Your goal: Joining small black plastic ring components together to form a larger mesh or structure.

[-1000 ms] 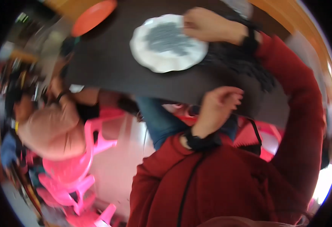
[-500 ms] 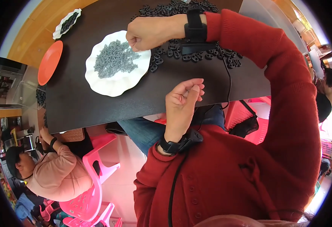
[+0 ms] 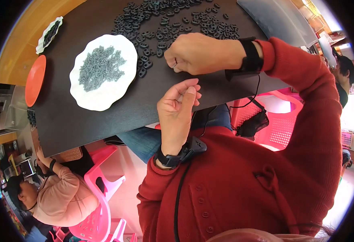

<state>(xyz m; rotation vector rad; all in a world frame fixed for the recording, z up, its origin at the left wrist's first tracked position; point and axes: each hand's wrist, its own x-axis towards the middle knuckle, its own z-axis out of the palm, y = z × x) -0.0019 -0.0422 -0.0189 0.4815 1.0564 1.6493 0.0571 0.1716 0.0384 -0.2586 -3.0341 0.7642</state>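
Observation:
My right hand (image 3: 197, 54) is closed over the near edge of the black pieces, its fingertips pinching a small silvery bit that looks like a spring. Just below it, my left hand (image 3: 177, 105) is turned palm up with its fingers curled and thumb against them. Whatever those fingers hold is hidden. A gap separates the two hands. To their left, a white wavy-rimmed plate (image 3: 92, 103) bears a heap of small grey metal springs (image 3: 100, 67). Black oval two-hole cord-lock pieces (image 3: 164, 31) lie scattered on the dark table beyond my right hand.
An orange plate (image 3: 35, 80) and a small white dish (image 3: 49, 34) with dark pieces stand along the left table edge. At the far right lies a translucent plastic bin (image 3: 276, 20). Another person (image 3: 64, 193) sits at left by a pink chair (image 3: 100, 185). A cable hangs from my right wrist.
My right hand has come from above the spring plate toward my left hand, its fingers closed. My left hand keeps nearly the same pose. The whole view has shifted somewhat.

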